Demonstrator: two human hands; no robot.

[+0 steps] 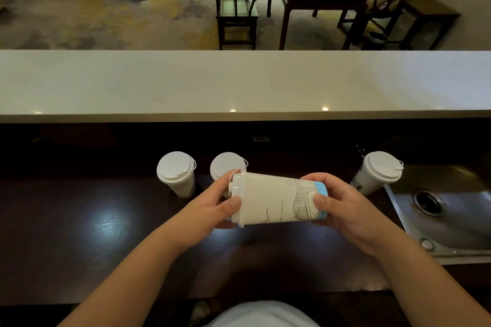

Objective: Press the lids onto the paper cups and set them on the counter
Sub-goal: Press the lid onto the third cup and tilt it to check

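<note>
I hold a white paper cup (273,199) sideways above the dark counter (93,233), its blue-banded base to the right and its white lid (237,198) to the left. My left hand (212,203) grips the lid end, thumb on the rim. My right hand (345,203) grips the base end. Three lidded cups stand upright further back: one at the left (176,172), one partly hidden behind the held cup (225,164), one at the right by the sink (377,171).
A steel sink (451,207) with a drain sits at the right edge of the dark counter. A raised pale bar top (239,82) runs across beyond the cups. Wooden chairs and a table stand in the room behind.
</note>
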